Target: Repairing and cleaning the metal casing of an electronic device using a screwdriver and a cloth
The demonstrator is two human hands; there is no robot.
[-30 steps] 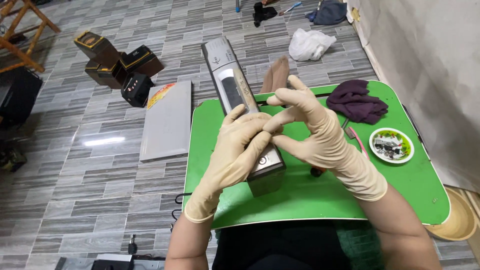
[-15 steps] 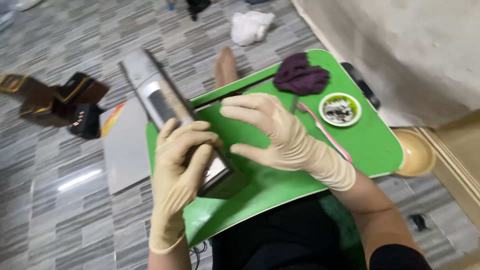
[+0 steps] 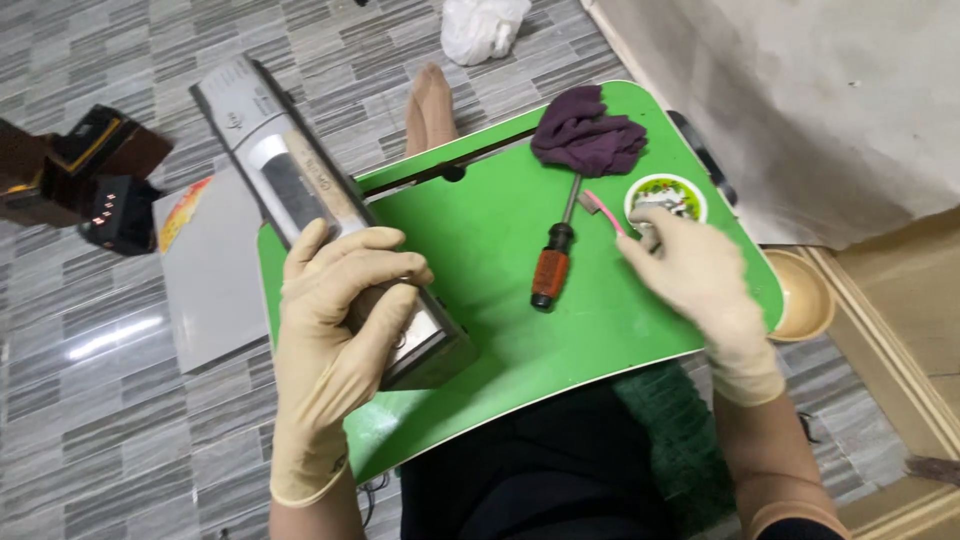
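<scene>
My left hand (image 3: 340, 310), in a cream rubber glove, grips the near end of a long grey metal device (image 3: 300, 190) that rests slantwise on the green lap table (image 3: 480, 240). My gloved right hand (image 3: 690, 270) lies at the table's right side, its fingertips at a small round dish (image 3: 667, 193) and over a pink toothbrush (image 3: 598, 208); whether it holds the brush is unclear. A screwdriver with an orange and black handle (image 3: 553, 268) lies between the hands. A crumpled purple cloth (image 3: 588, 135) sits at the far edge.
On the tiled floor to the left lie a flat grey panel (image 3: 205, 270) and dark boxes (image 3: 90, 170). A white rag (image 3: 482, 25) lies further off. A tan bowl (image 3: 800, 295) stands by the wall on the right. A bare foot (image 3: 432, 105) shows beyond the table.
My right hand left the device and moved right to the dish and toothbrush. The screwdriver now lies uncovered on the table. My left hand still grips the device.
</scene>
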